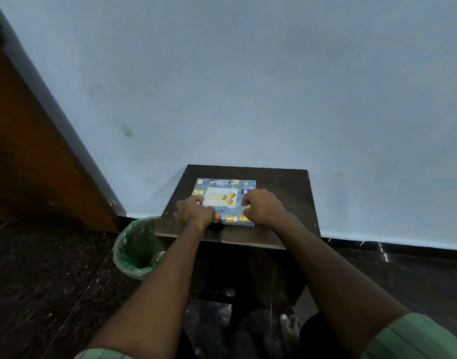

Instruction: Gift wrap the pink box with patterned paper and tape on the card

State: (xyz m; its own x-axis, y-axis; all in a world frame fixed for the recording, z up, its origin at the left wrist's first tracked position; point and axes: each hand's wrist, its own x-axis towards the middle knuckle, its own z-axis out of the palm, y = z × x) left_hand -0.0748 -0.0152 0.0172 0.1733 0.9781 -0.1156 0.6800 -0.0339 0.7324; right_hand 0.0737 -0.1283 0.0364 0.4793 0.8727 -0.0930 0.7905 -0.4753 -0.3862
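The box [236, 221], wrapped in blue patterned paper, lies flat on a small dark table [281, 193]. A white card [217, 196] with gold balls lies on its top. My left hand [193, 212] rests on the box's near left part, over the card's lower left corner. Its fingers are curled, and a small orange object [217, 216], perhaps a tape roll, shows at its thumb side. My right hand [262, 207] sits at the card's right edge with curled fingers. It seems to pinch a small pale bit, likely tape [245, 208].
A bin with a green liner [134, 244] stands on the floor just left of the table. A pale wall rises right behind the table, and a brown wooden door [28, 164] is at the left. My bare foot [289, 330] is under the table's near edge.
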